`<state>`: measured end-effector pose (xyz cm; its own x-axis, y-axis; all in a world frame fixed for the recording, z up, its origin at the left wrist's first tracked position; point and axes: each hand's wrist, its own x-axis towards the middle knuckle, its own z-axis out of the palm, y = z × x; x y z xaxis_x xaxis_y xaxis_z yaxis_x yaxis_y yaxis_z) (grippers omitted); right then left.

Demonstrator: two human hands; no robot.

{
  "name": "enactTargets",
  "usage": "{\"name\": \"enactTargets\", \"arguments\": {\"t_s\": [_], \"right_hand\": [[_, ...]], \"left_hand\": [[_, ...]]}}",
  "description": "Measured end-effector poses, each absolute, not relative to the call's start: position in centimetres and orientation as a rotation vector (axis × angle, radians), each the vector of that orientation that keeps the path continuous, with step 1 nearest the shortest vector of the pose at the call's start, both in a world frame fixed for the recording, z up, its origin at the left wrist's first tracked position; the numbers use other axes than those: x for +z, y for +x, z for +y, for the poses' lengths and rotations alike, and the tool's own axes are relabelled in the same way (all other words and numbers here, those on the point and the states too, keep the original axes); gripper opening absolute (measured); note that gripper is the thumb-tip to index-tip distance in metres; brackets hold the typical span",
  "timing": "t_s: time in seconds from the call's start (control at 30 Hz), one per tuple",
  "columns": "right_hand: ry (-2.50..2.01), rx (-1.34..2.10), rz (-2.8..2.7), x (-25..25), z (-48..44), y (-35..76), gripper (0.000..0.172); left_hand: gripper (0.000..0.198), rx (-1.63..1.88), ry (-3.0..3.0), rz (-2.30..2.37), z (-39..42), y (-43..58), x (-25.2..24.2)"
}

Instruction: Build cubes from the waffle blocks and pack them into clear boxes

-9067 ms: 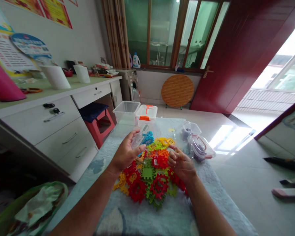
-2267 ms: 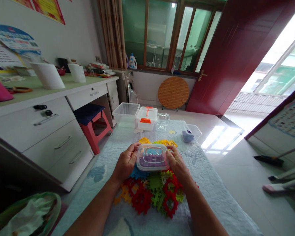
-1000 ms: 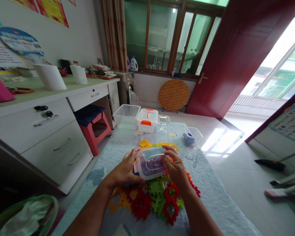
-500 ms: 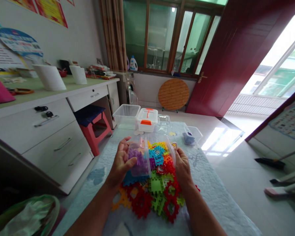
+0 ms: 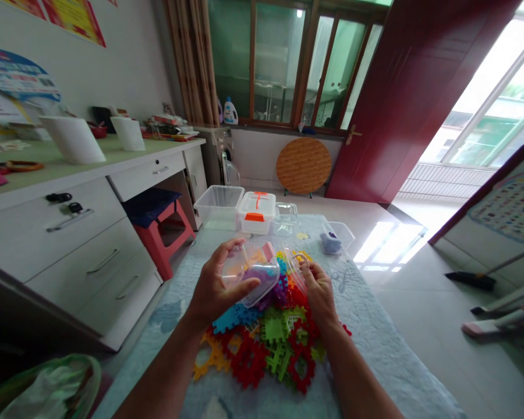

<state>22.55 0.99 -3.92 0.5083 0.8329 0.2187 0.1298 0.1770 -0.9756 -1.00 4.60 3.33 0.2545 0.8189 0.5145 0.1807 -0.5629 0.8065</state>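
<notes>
My left hand (image 5: 220,285) grips a small clear plastic box (image 5: 255,276), tilted with its open side toward the right. Through its wall purple pieces show; I cannot tell how many are inside it and how many lie behind. Pinched in my right hand (image 5: 318,291) is a clear plastic lid (image 5: 294,269), apart from the box. Below both hands spreads a pile of gear-shaped plastic building pieces: red ones (image 5: 250,362), green ones (image 5: 276,327), blue ones (image 5: 236,316), orange ones (image 5: 209,356) and purple ones (image 5: 280,291).
A blue quilted cloth (image 5: 367,331) covers the table. At its far end stand a large clear bin (image 5: 218,203), an orange-latched box (image 5: 257,214) and a clear lid (image 5: 287,216). Another clear box with purple pieces (image 5: 332,241) sits far right. A pink stool (image 5: 163,233) stands left.
My left hand has turned the box from lying over the pile to a tilt, and purple pieces now show on the pile beside it. The lid in my right hand has tipped and shifted slightly left.
</notes>
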Motion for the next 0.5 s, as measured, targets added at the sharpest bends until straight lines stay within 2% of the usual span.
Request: {"name": "enactTargets", "arguments": {"t_s": [0.1,0.27,0.5], "right_hand": [[-1.323,0.693,-0.89,-3.8,0.9,22.4,0.041],[-1.252,0.748,-0.835,-3.6,0.9,21.9,0.034],[-1.098,0.788,-0.772,-2.9,0.1,21.5,0.036]], "left_hand": [[0.069,1.476,1.78,0.87,5.0,-1.7,3.8],[0.065,1.791,1.243,0.751,6.1,-1.6,3.6],[0.062,1.441,0.978,0.604,4.7,1.9,1.0]]}}
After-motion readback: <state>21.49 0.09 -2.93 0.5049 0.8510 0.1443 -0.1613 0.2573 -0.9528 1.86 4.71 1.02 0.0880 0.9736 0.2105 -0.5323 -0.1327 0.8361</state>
